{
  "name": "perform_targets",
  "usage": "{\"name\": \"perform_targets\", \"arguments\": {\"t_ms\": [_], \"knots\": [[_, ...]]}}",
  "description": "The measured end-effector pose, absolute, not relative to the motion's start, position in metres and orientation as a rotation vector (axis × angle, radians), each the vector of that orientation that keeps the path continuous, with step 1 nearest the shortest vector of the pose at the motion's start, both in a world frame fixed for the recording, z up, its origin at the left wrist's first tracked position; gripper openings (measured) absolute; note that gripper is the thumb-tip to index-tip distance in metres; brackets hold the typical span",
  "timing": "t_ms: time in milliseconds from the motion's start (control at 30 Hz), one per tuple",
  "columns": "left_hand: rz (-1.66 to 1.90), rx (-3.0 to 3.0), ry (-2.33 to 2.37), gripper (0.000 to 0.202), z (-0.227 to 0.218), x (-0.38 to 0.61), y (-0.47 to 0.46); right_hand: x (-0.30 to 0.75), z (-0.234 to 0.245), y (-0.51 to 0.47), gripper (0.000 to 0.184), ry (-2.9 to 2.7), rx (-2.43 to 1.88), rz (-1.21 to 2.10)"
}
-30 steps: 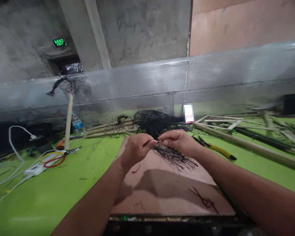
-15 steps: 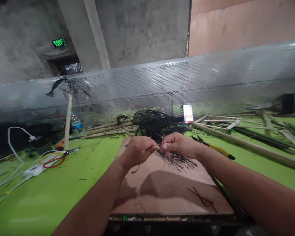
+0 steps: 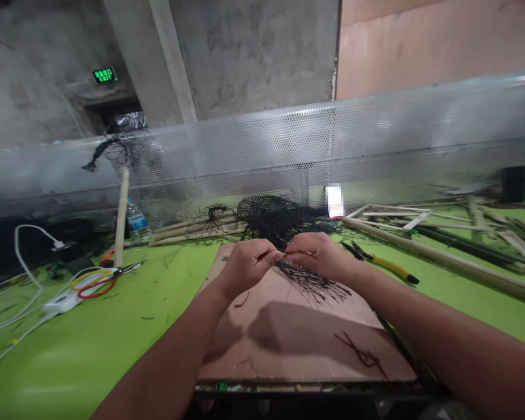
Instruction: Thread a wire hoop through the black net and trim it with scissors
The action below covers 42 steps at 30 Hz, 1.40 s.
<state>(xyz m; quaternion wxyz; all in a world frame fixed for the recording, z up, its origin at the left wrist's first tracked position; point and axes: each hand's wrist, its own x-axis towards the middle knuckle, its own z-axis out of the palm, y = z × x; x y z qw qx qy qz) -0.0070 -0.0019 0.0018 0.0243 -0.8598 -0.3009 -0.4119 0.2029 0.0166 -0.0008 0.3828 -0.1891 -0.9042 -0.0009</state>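
Note:
My left hand point(image 3: 247, 265) and my right hand point(image 3: 317, 254) meet above a brown board point(image 3: 289, 344), fingertips pinched together on black netting point(image 3: 312, 280). The net's loose edge hangs from my fingers onto the board. A larger heap of the same black net point(image 3: 273, 219) lies just behind my hands. Both hands are closed in a pinch on the strands.
Yellow-handled pliers point(image 3: 382, 263) lie right of my hands on the green table point(image 3: 91, 338). Bamboo poles point(image 3: 441, 256) and wooden strips fill the right side. A water bottle point(image 3: 137, 220), upright stick point(image 3: 121, 216), white cables and coloured wire rings point(image 3: 94, 284) sit left. A perforated metal screen point(image 3: 332, 146) backs the table.
My hands shifted slightly, dipping and then rising again, while staying pinched together on the net. Nothing else moved.

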Motion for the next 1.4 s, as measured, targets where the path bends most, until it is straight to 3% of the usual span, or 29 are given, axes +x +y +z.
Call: {"name": "perform_targets", "arguments": {"t_ms": [133, 267, 400, 533, 633, 867, 1400], "knots": [[-1.421, -2.681, -1.149, 0.033, 0.002, 0.001, -0.003, 0.203, -0.003, 0.019, 0.026, -2.281, -0.463, -0.489], [-1.540, -2.665, -1.280, 0.034, 0.002, 0.007, -0.006, 0.204, -0.005, 0.020, 0.025, -2.263, -0.455, -0.628], [-1.372, -2.563, -1.045, 0.032, 0.000, 0.000, -0.007, 0.202, -0.003, 0.017, 0.023, -2.164, -0.581, -0.132], [-1.104, -2.323, -0.675, 0.026, -0.004, -0.009, -0.008, 0.202, 0.003, 0.014, 0.037, -2.122, -0.733, 0.690], [-0.981, -2.221, -0.550, 0.022, -0.007, -0.010, -0.009, 0.205, 0.003, 0.014, 0.042, -2.048, -0.697, 1.016], [-0.949, -2.198, -0.482, 0.016, -0.008, -0.012, -0.007, 0.207, 0.002, 0.014, 0.023, -2.071, -0.588, 1.378], [-0.943, -2.217, -0.453, 0.013, -0.006, -0.011, -0.008, 0.209, -0.004, 0.019, 0.016, -1.984, -0.519, 1.645]]}}
